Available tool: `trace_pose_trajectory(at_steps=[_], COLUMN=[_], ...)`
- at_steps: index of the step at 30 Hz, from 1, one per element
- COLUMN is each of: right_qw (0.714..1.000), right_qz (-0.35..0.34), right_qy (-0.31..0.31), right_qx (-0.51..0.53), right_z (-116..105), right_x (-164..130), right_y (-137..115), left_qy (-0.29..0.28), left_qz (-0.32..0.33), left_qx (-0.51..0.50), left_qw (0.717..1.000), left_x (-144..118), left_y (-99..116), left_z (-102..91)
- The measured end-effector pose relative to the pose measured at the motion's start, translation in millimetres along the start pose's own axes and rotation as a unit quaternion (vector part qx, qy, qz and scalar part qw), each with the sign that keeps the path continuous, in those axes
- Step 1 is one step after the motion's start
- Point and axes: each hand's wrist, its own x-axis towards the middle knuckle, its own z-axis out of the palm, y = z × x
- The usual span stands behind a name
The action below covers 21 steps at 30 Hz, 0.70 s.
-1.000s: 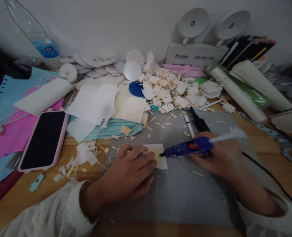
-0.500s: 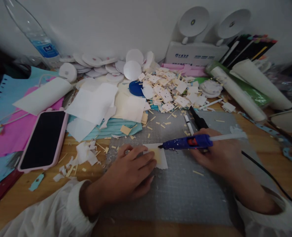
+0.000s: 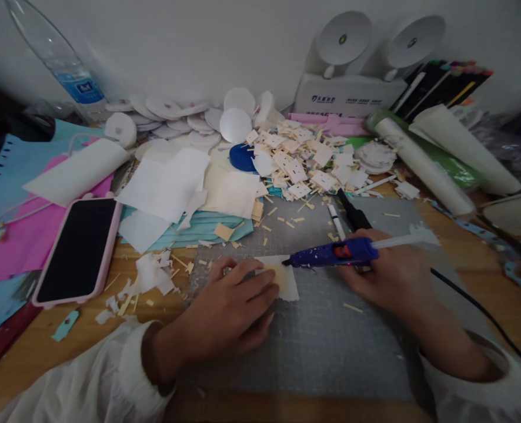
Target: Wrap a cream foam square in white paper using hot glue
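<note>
Here, left hand [image 3: 231, 305] lies flat on the mat [image 3: 331, 352], fingers [image 3: 256, 281] spread and pressing down a small card [image 3: 286, 281]. Right hand [image 3: 388, 276] is wrapped tight round a blue glue gun [image 3: 331, 254]. The gun's long axis runs right to left, nozzle just at the card's upper right edge, so the card lies left of that grip and under the left fingertips. No real containers; loose card scraps [image 3: 304, 158] and white discs [image 3: 185, 117] heaped behind. Phone [image 3: 79, 249] well left.

I sat at a home craft desk: a grey cutting mat [image 3: 322, 346], heaps of paper scraps [image 3: 304, 158], coloured sheets [image 3: 26, 235] and marker pens [image 3: 450, 82] crowded the wall.
</note>
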Motion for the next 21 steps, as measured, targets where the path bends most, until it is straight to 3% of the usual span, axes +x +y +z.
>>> trace_pose_trajectory(at_steps=[11, 16, 21], right_qw=[0.997, 0.992, 0.987], right_qz=[-0.064, -0.070, -0.082], right_qy=[0.015, -0.042, -0.058], right_qx=[0.050, 0.095, 0.123], right_z=[-4.0, -10.6, -16.3], right_x=[-1.1, 1.6, 4.6], right_y=[5.5, 5.2, 3.2], left_qy=[-0.004, -0.012, -0.006], left_qz=[-0.002, -0.005, -0.008], left_qx=[-0.004, -0.006, -0.004], left_qw=[1.000, 1.000, 1.000], left_x=[-0.8, -1.0, -0.4], left_y=[0.1, -0.7, -0.1], left_z=[-0.8, -0.2, -1.2])
